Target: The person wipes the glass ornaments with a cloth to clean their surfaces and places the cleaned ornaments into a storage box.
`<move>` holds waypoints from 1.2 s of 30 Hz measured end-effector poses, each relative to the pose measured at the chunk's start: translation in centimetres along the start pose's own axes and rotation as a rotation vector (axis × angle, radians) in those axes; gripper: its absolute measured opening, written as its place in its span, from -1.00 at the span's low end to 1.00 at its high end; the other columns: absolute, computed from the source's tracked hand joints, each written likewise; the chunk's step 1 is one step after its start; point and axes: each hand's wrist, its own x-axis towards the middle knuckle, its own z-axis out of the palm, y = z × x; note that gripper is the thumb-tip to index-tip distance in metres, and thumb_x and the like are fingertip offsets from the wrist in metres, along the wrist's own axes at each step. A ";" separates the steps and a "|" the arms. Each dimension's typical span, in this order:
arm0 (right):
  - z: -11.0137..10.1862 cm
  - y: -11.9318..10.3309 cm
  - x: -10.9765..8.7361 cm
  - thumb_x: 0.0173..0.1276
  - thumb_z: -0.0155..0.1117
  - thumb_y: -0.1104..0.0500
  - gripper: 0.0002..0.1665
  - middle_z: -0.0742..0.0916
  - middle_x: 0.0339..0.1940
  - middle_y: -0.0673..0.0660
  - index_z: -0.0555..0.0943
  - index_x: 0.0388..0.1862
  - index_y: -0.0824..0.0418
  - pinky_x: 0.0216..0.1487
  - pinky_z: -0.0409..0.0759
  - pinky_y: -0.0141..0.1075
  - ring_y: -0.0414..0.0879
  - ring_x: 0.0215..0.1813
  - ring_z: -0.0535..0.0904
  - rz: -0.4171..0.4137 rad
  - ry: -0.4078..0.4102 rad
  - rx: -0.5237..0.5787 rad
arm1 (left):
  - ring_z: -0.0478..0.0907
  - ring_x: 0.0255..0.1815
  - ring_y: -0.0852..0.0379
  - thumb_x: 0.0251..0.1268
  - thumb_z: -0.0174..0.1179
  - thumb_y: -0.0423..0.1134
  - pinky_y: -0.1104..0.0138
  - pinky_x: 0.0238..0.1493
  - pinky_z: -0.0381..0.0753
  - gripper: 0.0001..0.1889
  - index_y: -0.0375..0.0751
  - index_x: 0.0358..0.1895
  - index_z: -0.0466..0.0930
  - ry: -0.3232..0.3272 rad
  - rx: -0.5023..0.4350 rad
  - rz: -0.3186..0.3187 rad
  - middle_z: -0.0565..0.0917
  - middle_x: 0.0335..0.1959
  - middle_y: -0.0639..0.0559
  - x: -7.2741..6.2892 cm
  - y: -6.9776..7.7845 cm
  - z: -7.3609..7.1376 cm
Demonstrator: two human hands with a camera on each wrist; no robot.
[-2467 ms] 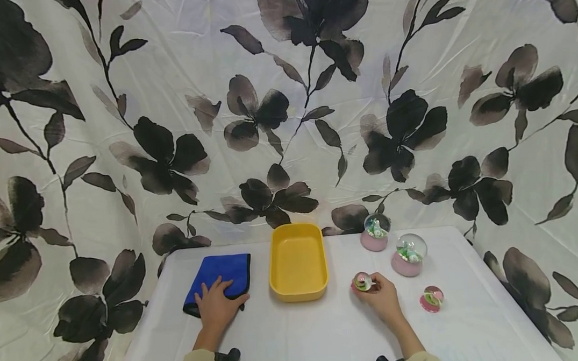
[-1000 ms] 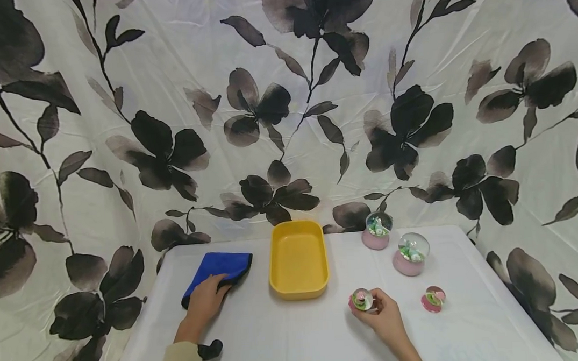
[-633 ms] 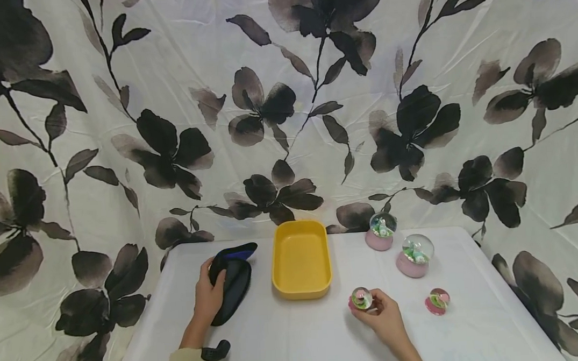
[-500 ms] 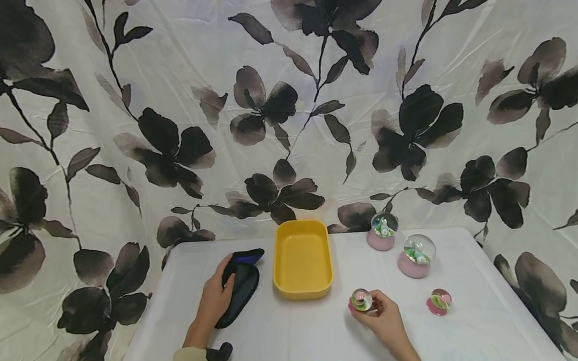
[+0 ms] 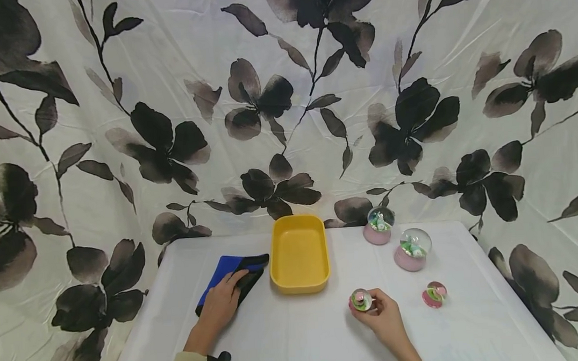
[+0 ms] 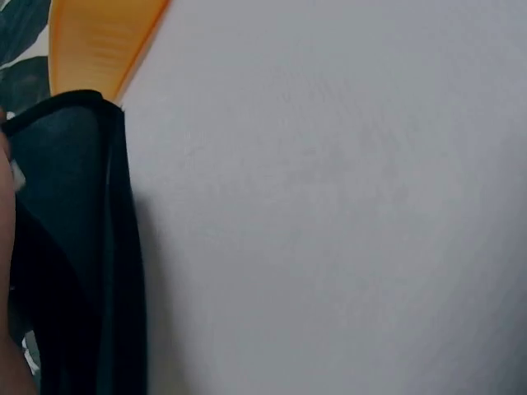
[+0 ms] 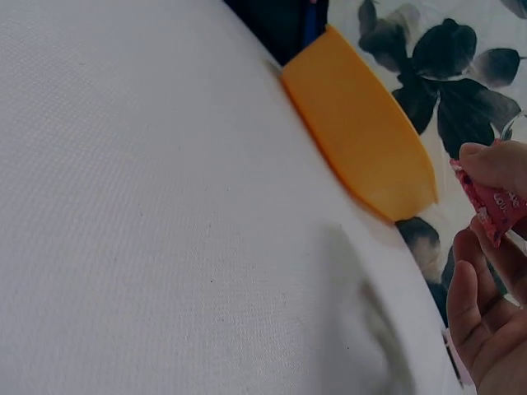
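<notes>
Small snow globe (image 5: 360, 300) with a pink base is sitting right of centre in the lower part of the head frame; I am seeing the right hand (image 5: 386, 316) grasping it between thumb and fingers, and on my right wrist feed the lettered side of its base is facing the lens while other fingers are curving loosely below.

At lower left of the head frame, the left hand (image 5: 220, 302) is lying across the blue cloth (image 5: 219, 275), whose dark underside is showing beside the fingers; from out here I cannot tell whether those fingers are pinching the cloth or only resting on it; its upper right corner is coming right up beside the yellow tray (image 5: 299, 255), which is standing near the centre.

Farther right, one larger snow globe (image 5: 378, 226) is standing near the back edge of the white worktop (image 5: 296, 336), another larger globe (image 5: 412, 249) is standing just in front of it, and a second small globe (image 5: 435, 295) is resting nearer; floral fabric (image 5: 264, 52) is hanging behind, filling the upper frame.
</notes>
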 end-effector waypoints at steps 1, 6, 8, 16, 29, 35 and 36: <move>0.0 0.1 0.0 -0.15 0.64 0.31 -0.52 0.70 -0.26 0.07 0.61 -0.22 0.21 -0.34 0.56 -0.36 -0.09 -0.31 0.54 -0.001 0.001 -0.004 | 0.47 -0.58 0.10 0.24 0.19 -0.39 0.13 -0.54 0.50 -0.40 0.08 0.35 0.39 0.013 -0.008 -0.006 0.66 -0.12 -0.09 0.0 -0.1 0.0; 0.0 0.3 -0.2 -0.16 0.65 0.32 -0.51 0.70 -0.26 0.07 0.62 -0.22 0.19 -0.34 0.57 -0.35 -0.08 -0.32 0.54 0.012 -0.003 -0.012 | 0.19 -0.74 0.25 0.00 0.32 -0.42 0.33 -0.71 0.18 -0.23 -0.04 0.39 0.36 0.041 -0.025 -0.020 0.69 -0.38 -0.07 0.0 -0.3 0.4; 0.0 0.3 -0.3 -0.16 0.64 0.32 -0.51 0.70 -0.25 0.08 0.61 -0.21 0.20 -0.34 0.58 -0.35 -0.08 -0.32 0.55 0.010 -0.005 -0.012 | 0.34 -0.69 0.23 -0.03 0.34 -0.45 0.32 -0.67 0.30 -0.35 -0.08 0.26 0.52 0.081 -0.027 -0.003 0.72 -0.26 -0.09 0.1 -0.3 0.5; 0.0 0.1 -0.4 -0.16 0.65 0.32 -0.52 0.70 -0.27 0.05 0.61 -0.23 0.19 -0.36 0.58 -0.35 -0.09 -0.33 0.56 0.001 0.004 -0.021 | 0.64 -0.07 -0.13 0.12 0.14 -0.64 0.00 -0.14 0.60 -0.42 -0.13 0.23 0.53 0.138 -0.149 -0.010 0.62 0.09 -0.15 0.3 -0.4 -0.8; -0.1 0.1 -0.4 -0.15 0.64 0.33 -0.53 0.70 -0.29 0.07 0.61 -0.23 0.20 -0.38 0.58 -0.35 -0.09 -0.35 0.55 -0.021 -0.013 -0.007 | 0.18 0.42 -0.25 0.11 0.07 -0.64 -0.18 0.22 0.29 -0.31 0.12 0.27 0.54 -0.263 -0.182 -0.006 0.39 0.38 -0.01 -2.1 -2.2 -1.8; -0.1 0.3 -0.4 -0.14 0.65 0.30 -0.52 0.70 -0.26 0.08 0.61 -0.21 0.20 -0.38 0.58 -0.35 -0.09 -0.35 0.55 0.012 -0.025 0.002 | 0.04 0.45 -0.34 0.27 0.17 -0.44 -0.25 0.29 0.10 -0.45 0.15 0.30 0.51 -0.378 -0.005 0.054 0.33 0.43 -0.01 -2.4 -1.5 -2.4; -0.2 0.4 -0.5 -0.14 0.65 0.30 -0.52 0.70 -0.27 0.08 0.61 -0.21 0.20 -0.39 0.57 -0.35 -0.09 -0.36 0.54 0.022 -0.023 0.000 | 0.04 0.45 -0.35 0.28 0.18 -0.40 -0.25 0.30 0.08 -0.45 0.18 0.30 0.50 -0.408 0.046 0.050 0.30 0.44 0.01 -2.4 -1.4 -2.5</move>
